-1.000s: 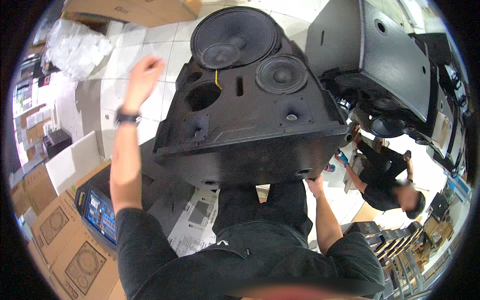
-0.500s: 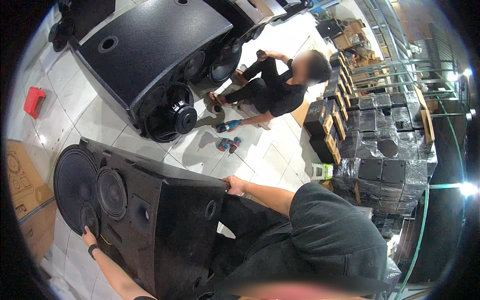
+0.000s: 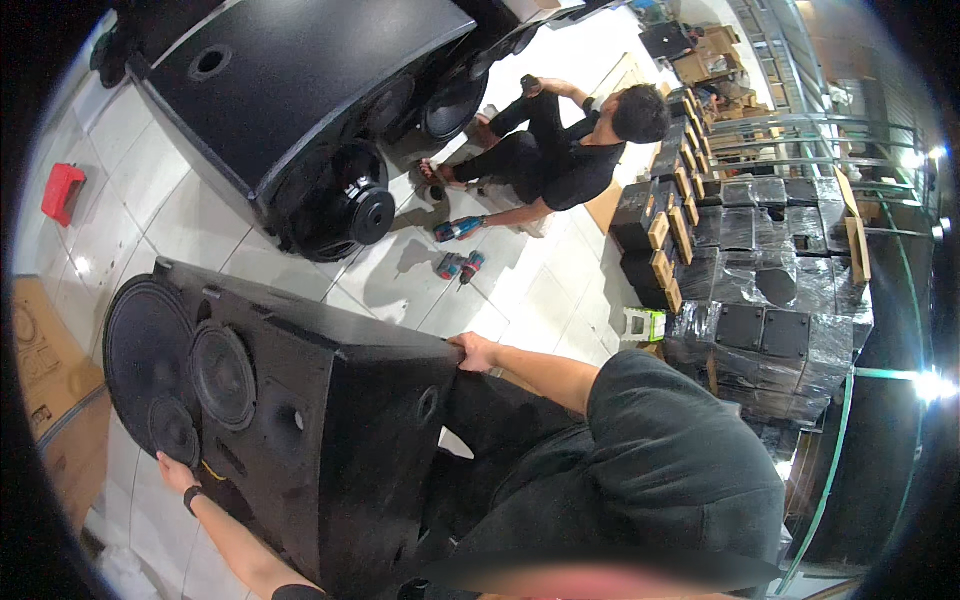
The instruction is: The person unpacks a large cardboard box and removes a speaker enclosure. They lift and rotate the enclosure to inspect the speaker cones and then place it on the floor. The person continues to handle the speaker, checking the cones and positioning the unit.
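1. In the head view, a big black speaker cabinet [image 3: 300,455] leans close to the person's legs, with a big woofer [image 3: 150,340] and a middle-sized round speaker [image 3: 222,375] on its front
2. The right hand [image 3: 473,352] grasps the cabinet's back edge by a corner, though its fingertips are hidden
3. The left hand [image 3: 178,474] touches the rim of a small round speaker [image 3: 174,428] by the woofer's edge; I cannot tell if it grips or just rests there
4. So the cabinet lies between the two hands, with a bit of yellow wire [image 3: 212,470] near the left one
5. The step looks like holding the heavy cabinet steady, and I think the next move calls for a good hold on both sides
6. Nearby, a co-worker [image 3: 570,165] in black sits holding a blue drill [image 3: 458,229]
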Available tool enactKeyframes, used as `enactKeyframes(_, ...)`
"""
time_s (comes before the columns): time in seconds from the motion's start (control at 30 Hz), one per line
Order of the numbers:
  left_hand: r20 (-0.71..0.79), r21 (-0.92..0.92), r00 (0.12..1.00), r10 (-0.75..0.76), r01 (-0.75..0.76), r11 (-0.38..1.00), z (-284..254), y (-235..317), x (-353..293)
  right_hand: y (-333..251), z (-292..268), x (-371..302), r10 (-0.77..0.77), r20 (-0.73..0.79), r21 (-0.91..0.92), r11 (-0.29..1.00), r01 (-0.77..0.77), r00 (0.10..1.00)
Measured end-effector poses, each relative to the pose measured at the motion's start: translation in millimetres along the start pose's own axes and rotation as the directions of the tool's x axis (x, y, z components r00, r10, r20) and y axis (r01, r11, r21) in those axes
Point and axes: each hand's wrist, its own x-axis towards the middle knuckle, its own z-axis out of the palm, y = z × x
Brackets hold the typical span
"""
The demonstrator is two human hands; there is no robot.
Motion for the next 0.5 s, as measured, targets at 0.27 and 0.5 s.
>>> enactKeyframes(0.27,0.165,0.511,0.811,0.562,-0.557,0.654,-24,28,-27,-8,-11,1,0.079,0.12,-0.057,0.996,-0.072,0.99)
enactKeyframes(0.5,0.227,-0.468,0.974,-0.017,0.124,0.875,-97,154,-128,-2,-13,8,-0.046,-0.044,-0.167,0.985,0.038,0.998)
